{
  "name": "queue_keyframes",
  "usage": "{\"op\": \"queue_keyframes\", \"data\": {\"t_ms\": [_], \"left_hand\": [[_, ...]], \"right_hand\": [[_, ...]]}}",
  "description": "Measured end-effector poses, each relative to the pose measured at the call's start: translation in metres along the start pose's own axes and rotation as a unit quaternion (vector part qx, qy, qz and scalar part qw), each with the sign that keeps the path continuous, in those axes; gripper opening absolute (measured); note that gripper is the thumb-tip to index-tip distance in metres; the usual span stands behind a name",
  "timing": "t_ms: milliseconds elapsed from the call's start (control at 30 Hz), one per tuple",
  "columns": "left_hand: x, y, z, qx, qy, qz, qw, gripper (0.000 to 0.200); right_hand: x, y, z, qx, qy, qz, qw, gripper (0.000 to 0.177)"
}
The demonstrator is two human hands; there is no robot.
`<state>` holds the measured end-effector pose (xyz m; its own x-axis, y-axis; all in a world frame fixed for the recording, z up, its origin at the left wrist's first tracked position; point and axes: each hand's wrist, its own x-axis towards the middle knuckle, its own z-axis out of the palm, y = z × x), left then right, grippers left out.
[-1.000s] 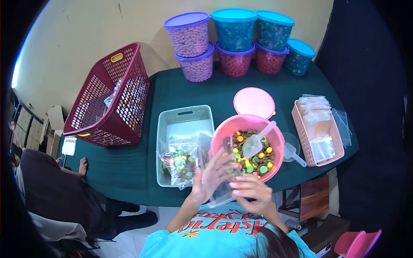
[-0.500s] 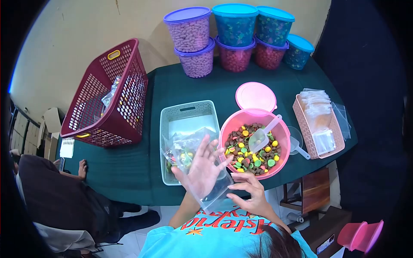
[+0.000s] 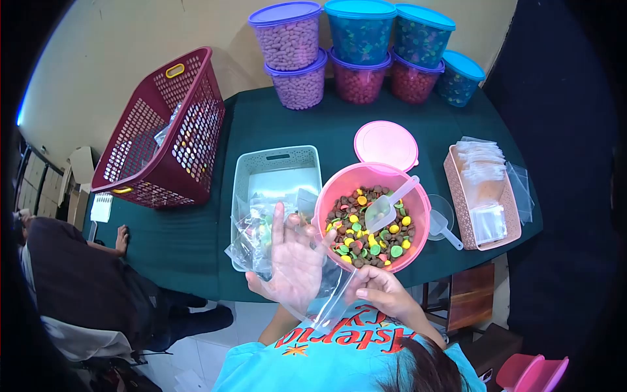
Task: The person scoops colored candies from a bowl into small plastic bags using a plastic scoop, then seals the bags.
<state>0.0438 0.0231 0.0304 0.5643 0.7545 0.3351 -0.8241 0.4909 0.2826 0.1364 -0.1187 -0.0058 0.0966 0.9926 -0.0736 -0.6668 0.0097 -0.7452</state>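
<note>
Below the pink tub's (image 3: 373, 256) near rim, both hands (image 3: 297, 264) stretch a clear bag (image 3: 330, 294).

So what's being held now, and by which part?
A clear plastic bag, pinched at its right edge by the fingers of the right hand. The left hand lies open against the bag; whether it's inside can't be told.

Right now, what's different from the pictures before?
The left hand moved left, from the bowl toward the pale green tray, palm open. The right hand, fingers spread before, now curls them at the clear bag. The scoop stayed in the bowl; the pink lid stayed behind it.
</note>
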Motion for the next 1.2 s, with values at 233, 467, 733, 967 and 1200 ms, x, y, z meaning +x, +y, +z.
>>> {"op": "queue_keyframes", "data": {"t_ms": [233, 467, 733, 967, 1200], "left_hand": [[-0.002, -0.006, -0.007, 0.133, -0.001, 0.152, 0.979, 0.101], [-0.015, 0.004, -0.014, 0.268, 0.009, 0.222, 0.937, 0.112], [-0.031, 0.03, -0.015, 0.365, 0.058, 0.186, 0.91, 0.12], [-0.032, 0.056, 0.002, 0.64, 0.012, 0.334, 0.691, 0.103], [-0.022, -0.014, 0.011, 0.746, -0.343, -0.058, 0.568, 0.115]], "right_hand": [[0.013, -0.022, -0.008, 0.154, -0.108, 0.125, 0.974, 0.029], [0.017, -0.029, -0.01, 0.066, -0.06, 0.105, 0.991, 0.026], [0.006, -0.032, -0.015, -0.077, 0.07, -0.018, 0.994, 0.019], [-0.007, -0.032, -0.018, -0.165, 0.105, -0.067, 0.978, 0.013], [-0.004, -0.022, -0.008, -0.181, 0.112, -0.056, 0.975, 0.011]]}}
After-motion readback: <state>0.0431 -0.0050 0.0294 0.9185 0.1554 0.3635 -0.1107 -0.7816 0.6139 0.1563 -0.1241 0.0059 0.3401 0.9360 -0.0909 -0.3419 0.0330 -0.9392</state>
